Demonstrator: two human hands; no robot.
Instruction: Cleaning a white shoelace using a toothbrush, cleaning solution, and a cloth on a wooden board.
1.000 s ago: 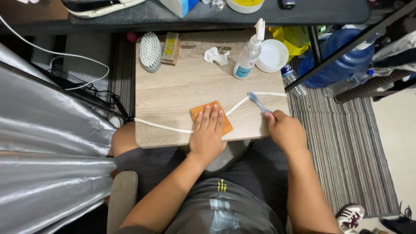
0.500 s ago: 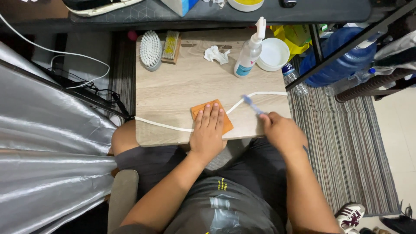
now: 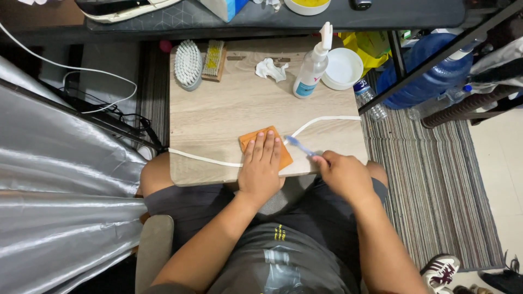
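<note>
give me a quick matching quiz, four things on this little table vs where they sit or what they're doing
Things:
1. left hand
2. right hand
3. spray bottle
4. scrub brush

Descriptions:
A. far left corner of the table
B. pressed flat on the orange cloth
C. stands beside the white bowl
D. holds a blue toothbrush

Pairs: 1-B, 2-D, 3-C, 4-A

Bare forearms, 2 hands; dark grey tee w/ small yellow chest print, dark shorts.
</note>
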